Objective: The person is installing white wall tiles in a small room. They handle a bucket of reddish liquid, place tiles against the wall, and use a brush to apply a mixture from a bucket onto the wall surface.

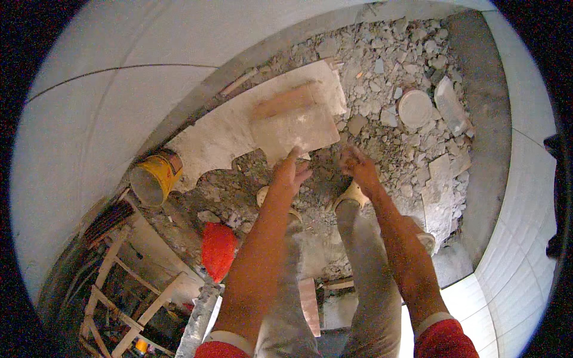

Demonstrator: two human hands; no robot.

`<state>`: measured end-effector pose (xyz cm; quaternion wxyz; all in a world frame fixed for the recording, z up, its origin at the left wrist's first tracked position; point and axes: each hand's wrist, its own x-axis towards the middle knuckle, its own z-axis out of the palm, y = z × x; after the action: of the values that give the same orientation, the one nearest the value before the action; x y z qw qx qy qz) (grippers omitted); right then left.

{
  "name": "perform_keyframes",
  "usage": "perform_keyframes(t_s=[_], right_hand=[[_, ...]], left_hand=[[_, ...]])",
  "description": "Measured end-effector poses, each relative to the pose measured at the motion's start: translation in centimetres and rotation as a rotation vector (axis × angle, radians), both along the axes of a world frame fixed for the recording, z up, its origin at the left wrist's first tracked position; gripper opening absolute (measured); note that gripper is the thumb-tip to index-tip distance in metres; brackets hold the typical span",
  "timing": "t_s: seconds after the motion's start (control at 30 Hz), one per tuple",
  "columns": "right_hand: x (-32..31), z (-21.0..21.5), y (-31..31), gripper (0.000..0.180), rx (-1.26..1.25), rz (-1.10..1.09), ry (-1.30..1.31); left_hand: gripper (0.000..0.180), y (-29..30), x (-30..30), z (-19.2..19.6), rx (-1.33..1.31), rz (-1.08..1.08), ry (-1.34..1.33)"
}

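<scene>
Rubble: broken grey chunks (382, 65) cover the ground beyond and beside the person's legs.
Long sheet: a pale, ragged-edged sheet (215, 140) lies over the far left part of the rubble.
Slab: a flat, four-sided slab (304, 128) lies on the sheet, a reddish strip (283, 100) along its far side; its near edge is right at the left fingertips, its right corner just beyond the right fingers.
Bucket: yellow (167, 172), well left of both hands, its mouth turned toward the viewer.
Red bag: a bright red bag (219, 250) sits left of the left forearm.
Left hand: arm stretched forward, the hand (287, 172) has its fingers parted and one pointing at the slab's near edge (whether it touches, I cannot tell).
Right hand: arm reaching forward and angled inward, the hand (360, 168) is over the rubble, fingers bent (they are blurred, so I cannot tell whether they close on anything).
</scene>
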<state>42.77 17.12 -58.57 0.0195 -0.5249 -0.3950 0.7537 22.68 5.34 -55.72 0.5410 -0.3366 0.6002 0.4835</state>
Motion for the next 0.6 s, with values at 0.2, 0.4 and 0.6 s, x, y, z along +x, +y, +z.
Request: perform_keyframes(t_s=[0.2,0.4,0.6], right_hand=[[11.0,6.1,-3.0,0.037,0.658,0.736,-0.271],[24.6,14.1,-0.2,0.038,0.762,0.735,-0.476],[23.5,24.5,16.1,0.060,0.980,0.659,-0.419]], left_hand=[[0.041,-8.5,-1.6,11.3,-0.165,-0.452,0.273],[0.046,-16.1,-4.9,36.1,-0.035,-0.373,0.567],[0.037,-14.3,-8.3,60.3,-0.249,-0.228,1.192]])
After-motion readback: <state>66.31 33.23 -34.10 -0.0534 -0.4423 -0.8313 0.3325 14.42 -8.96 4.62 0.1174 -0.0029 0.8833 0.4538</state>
